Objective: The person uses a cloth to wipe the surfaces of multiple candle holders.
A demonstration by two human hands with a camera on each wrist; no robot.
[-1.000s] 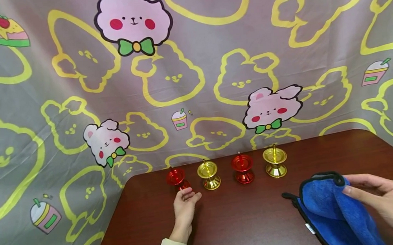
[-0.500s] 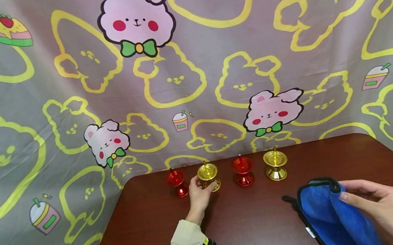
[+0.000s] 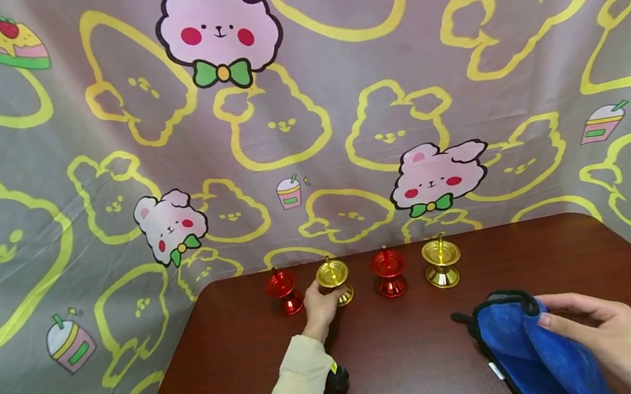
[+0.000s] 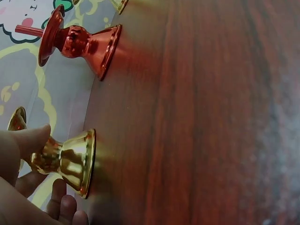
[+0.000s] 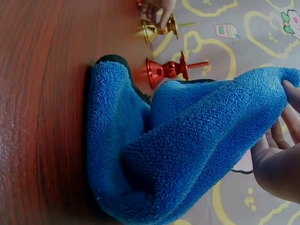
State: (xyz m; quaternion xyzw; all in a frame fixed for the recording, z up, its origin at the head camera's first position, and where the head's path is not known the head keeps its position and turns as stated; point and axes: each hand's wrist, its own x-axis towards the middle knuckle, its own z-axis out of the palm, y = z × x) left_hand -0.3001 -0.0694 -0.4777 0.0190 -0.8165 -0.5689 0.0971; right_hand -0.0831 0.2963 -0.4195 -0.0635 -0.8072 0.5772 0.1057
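Observation:
A gold candle holder (image 3: 332,274), second from the left in the row, stands upright with my left hand (image 3: 320,309) around it. Up close in the left wrist view, thumb and fingers grip the stem of this gold holder (image 4: 77,158) below its dish, and its flared base shows. My right hand (image 3: 616,328) pinches the top edge of a blue plush cloth (image 3: 541,343) with black trim between thumb and fingers. The cloth (image 5: 187,150) hangs in folds over the table in the right wrist view.
To the left of the gripped holder stands a red candle holder (image 3: 282,284). Another red one (image 3: 389,266) and a gold one (image 3: 441,254) stand to its right. The brown table (image 3: 410,353) ends at a grey patterned curtain (image 3: 336,112).
My left hand has moved right from beside the leftmost red holder to the gold one and now grips its stem. The right hand with the cloth has shifted slightly left.

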